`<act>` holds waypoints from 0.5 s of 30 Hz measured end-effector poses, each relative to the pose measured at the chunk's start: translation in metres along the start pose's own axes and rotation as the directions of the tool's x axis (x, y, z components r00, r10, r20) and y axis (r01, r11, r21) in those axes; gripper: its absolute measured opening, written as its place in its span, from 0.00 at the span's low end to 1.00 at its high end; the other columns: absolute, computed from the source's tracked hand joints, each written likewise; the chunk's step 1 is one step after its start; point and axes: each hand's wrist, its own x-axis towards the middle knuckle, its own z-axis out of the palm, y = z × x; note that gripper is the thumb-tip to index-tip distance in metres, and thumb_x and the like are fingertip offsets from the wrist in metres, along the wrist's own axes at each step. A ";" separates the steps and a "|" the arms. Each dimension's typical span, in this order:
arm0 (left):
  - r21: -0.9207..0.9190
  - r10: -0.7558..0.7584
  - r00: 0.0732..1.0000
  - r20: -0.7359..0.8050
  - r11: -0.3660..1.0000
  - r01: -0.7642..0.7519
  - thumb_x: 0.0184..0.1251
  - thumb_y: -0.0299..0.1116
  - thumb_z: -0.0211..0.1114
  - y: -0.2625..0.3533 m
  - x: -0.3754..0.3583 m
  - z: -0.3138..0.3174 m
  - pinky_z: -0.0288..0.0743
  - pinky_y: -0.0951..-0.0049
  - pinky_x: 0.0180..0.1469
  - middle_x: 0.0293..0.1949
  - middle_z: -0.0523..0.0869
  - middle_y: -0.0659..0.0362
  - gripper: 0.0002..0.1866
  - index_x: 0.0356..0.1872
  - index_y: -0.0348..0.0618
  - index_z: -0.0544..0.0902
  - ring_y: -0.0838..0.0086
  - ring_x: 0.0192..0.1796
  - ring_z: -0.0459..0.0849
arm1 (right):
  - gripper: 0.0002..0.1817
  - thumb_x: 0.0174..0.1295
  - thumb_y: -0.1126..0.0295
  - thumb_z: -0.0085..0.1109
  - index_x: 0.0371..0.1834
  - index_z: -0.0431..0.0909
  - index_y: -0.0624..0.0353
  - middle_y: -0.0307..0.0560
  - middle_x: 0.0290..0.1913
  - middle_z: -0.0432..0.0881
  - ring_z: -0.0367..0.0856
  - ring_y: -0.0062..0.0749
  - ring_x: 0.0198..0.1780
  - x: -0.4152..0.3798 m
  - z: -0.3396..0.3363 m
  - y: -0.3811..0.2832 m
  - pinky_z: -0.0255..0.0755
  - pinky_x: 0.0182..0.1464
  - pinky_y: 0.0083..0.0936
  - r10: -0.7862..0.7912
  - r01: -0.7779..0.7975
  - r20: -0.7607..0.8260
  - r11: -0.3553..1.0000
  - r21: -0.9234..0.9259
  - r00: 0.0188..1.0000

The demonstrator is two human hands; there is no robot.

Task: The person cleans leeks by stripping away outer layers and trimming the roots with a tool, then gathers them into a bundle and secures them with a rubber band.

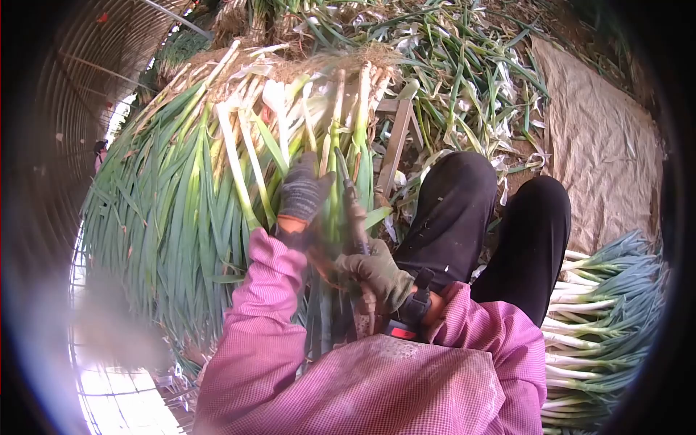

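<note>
My left hand (pixel 303 190), in a dark grey knit glove, is closed at the side of a long green onion (pixel 335 138); the fingers are partly hidden and blurred. My right hand (pixel 378 275), in an olive glove, grips a long, thin, grey-brown tool (pixel 355 210) that looks like a nozzle on a tube. Its tip points away from me, beside the green onion. Blurred leaves lie between my wrists. A large heap of green onions (pixel 167 188) spreads to the left, roots at the far end and leaves towards me.
At my right, cleaned green onions (pixel 580 337) lie stacked beside a brown cloth (pixel 598 138). Peeled leaves (pixel 464 80) litter the ground ahead. A wooden stool-like frame (pixel 395 141) stands near my knees (pixel 453 196). A ribbed greenhouse wall (pixel 80 80) curves at the left.
</note>
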 end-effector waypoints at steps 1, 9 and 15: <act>0.058 -0.059 0.989 0.139 0.997 0.051 0.55 0.43 0.66 -0.006 0.007 0.006 0.76 0.57 0.50 0.40 0.83 0.39 0.24 0.49 0.37 0.79 0.48 0.46 0.82 | 0.10 0.54 0.74 0.65 0.38 0.76 0.63 0.39 0.27 0.77 0.76 0.24 0.28 -0.003 0.002 -0.003 0.70 0.31 0.22 -0.001 0.001 0.007 0.999 0.037 1.000; 0.349 0.094 0.995 -0.030 0.934 -0.077 0.61 0.34 0.60 -0.115 0.113 0.019 0.80 0.58 0.39 0.31 0.87 0.50 0.08 0.35 0.44 0.85 0.57 0.34 0.87 | 0.08 0.53 0.73 0.66 0.34 0.79 0.62 0.34 0.26 0.77 0.74 0.18 0.26 -0.002 0.001 0.000 0.67 0.29 0.18 -0.110 0.112 0.024 0.990 -0.082 0.994; 0.524 0.275 0.949 -0.154 0.837 -0.157 0.56 0.36 0.62 -0.019 0.084 -0.013 0.77 0.54 0.47 0.40 0.85 0.43 0.16 0.44 0.38 0.81 0.50 0.44 0.84 | 0.09 0.54 0.71 0.66 0.36 0.79 0.62 0.34 0.26 0.76 0.72 0.18 0.25 0.013 0.001 -0.002 0.66 0.28 0.18 0.054 -0.064 -0.084 0.990 -0.126 0.995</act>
